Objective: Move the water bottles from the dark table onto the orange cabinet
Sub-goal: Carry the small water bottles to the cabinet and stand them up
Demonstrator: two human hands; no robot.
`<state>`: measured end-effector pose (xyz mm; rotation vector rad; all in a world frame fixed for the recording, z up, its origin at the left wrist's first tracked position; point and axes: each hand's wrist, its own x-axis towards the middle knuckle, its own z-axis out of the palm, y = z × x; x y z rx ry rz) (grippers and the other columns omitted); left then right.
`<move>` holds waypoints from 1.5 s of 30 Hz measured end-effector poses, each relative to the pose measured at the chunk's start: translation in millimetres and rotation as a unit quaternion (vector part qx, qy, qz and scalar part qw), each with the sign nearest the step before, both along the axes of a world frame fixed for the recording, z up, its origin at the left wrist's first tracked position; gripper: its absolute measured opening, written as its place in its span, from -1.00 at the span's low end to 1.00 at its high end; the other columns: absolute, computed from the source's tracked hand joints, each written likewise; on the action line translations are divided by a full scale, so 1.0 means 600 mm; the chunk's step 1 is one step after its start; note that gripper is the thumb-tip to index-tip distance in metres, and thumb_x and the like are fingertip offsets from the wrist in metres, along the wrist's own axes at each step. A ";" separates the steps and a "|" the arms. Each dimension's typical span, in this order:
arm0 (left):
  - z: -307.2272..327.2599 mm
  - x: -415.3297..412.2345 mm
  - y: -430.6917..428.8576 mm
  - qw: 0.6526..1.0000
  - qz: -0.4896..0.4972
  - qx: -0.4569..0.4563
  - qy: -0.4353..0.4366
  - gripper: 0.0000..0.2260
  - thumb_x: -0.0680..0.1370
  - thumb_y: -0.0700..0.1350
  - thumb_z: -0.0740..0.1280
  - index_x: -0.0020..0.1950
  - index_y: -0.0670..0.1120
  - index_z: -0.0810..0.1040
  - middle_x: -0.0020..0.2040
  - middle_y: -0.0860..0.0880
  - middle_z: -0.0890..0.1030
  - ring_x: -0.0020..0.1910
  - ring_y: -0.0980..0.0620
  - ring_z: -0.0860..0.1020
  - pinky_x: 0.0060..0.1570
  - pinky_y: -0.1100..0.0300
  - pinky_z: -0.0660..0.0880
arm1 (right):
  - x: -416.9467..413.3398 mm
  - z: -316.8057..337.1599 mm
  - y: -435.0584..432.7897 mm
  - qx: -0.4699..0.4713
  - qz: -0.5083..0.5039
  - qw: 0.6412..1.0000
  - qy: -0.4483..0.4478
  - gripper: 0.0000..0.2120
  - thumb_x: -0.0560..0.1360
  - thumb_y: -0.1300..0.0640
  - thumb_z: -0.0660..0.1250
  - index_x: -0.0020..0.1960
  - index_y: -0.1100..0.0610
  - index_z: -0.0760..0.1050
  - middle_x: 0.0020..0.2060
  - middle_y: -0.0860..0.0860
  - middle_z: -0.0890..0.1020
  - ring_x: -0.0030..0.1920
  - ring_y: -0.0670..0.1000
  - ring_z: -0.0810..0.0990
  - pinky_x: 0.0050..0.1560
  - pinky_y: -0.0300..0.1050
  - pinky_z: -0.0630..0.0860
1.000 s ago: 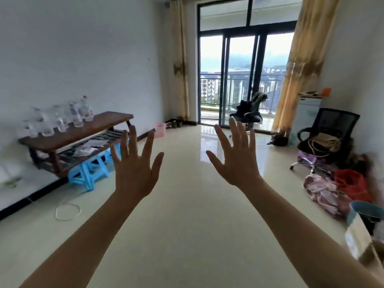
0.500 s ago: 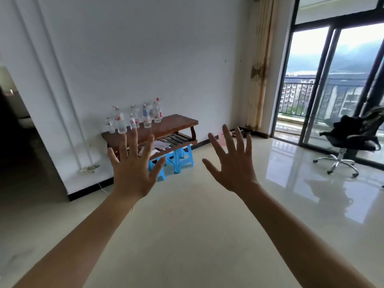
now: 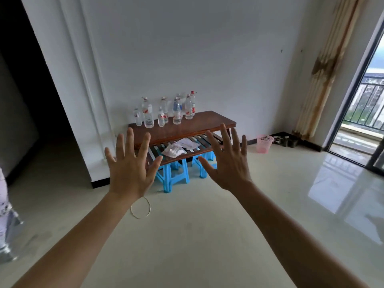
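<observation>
The left hand [image 3: 131, 169] is raised with its back to the camera, all five fingers spread wide and holding nothing. The right hand [image 3: 228, 165] is beside it at about the same height, likewise splayed and empty, with a clear gap between the two thumbs. Both bare forearms run back toward the lower corners of the view.

Beyond the hands, and well apart from them, stands the dark wooden surface [image 3: 199, 123] against the white wall. The fingertips of both hands overlap its front edge and its slatted lower shelf [image 3: 187, 150] in the picture without touching either. The water bottles [image 3: 166, 110] stand upright in a loose cluster on the far left part of the top, above and between the two hands; most are clear with red caps and red labels, and one carries a blue label. Some white plastic bags [image 3: 178, 147] lie on the lower shelf between the hands.

Under the surface, just past the thumbs, stand blue plastic stools [image 3: 174, 175]. On the tiled floor below the left wrist lies a thin white loop of cord [image 3: 141, 210]. To the right of the right hand, by the wall, is a pink mesh wastebasket [image 3: 264, 143], then a beige curtain [image 3: 324, 65] and a glass balcony door [image 3: 365, 109]. The orange cabinet is not in view.
</observation>
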<state>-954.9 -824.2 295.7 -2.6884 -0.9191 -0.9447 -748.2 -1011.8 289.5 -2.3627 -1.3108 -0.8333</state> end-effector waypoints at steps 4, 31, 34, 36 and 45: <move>0.002 0.108 0.110 1.000 0.010 -0.006 -0.020 -0.34 0.60 0.37 -0.12 0.64 0.09 0.02 0.64 -0.16 -0.03 0.60 -0.23 0.00 0.43 -0.44 0.08 | 0.109 0.009 0.114 0.002 0.012 1.000 -0.011 -0.24 0.58 -0.45 -0.12 0.64 -0.06 0.12 0.64 0.16 0.08 0.61 0.30 0.05 0.53 0.44 0.05; 0.021 1.031 0.679 0.997 0.060 -0.006 0.052 -0.35 0.60 0.38 -0.19 0.63 0.12 -0.08 0.64 -0.15 -0.14 0.61 -0.23 -0.10 0.45 -0.40 -0.01 | 1.033 0.014 0.697 -0.010 0.017 0.999 0.034 -0.24 0.58 -0.45 -0.09 0.66 -0.10 -0.06 0.65 0.15 -0.01 0.61 0.31 0.03 0.54 0.42 0.01; -0.005 1.084 0.770 0.994 0.092 -0.025 0.052 -0.34 0.60 0.38 -0.21 0.64 0.12 -0.08 0.64 -0.14 -0.16 0.61 -0.23 -0.10 0.46 -0.40 0.01 | 1.099 -0.004 0.799 -0.030 0.045 0.998 0.044 -0.24 0.58 -0.45 -0.10 0.66 -0.09 -0.05 0.65 0.15 -0.01 0.61 0.30 0.03 0.54 0.43 0.03; -0.022 1.116 0.818 0.993 0.104 -0.033 0.055 -0.32 0.58 0.39 -0.24 0.64 0.11 -0.08 0.64 -0.14 -0.15 0.61 -0.24 -0.08 0.46 -0.40 0.02 | 1.136 -0.022 0.853 -0.038 0.052 0.997 0.044 -0.24 0.58 -0.45 -0.08 0.66 -0.09 -0.05 0.64 0.16 0.01 0.61 0.31 0.06 0.53 0.44 0.06; -0.055 1.357 1.087 0.994 0.070 -0.077 0.040 -0.30 0.55 0.42 -0.28 0.62 0.12 -0.18 0.63 -0.12 -0.22 0.61 -0.22 -0.11 0.46 -0.42 0.01 | 1.371 -0.025 1.087 -0.077 0.015 0.995 0.056 -0.20 0.54 -0.49 -0.20 0.66 -0.10 -0.07 0.65 0.14 -0.04 0.62 0.29 0.03 0.54 0.42 0.05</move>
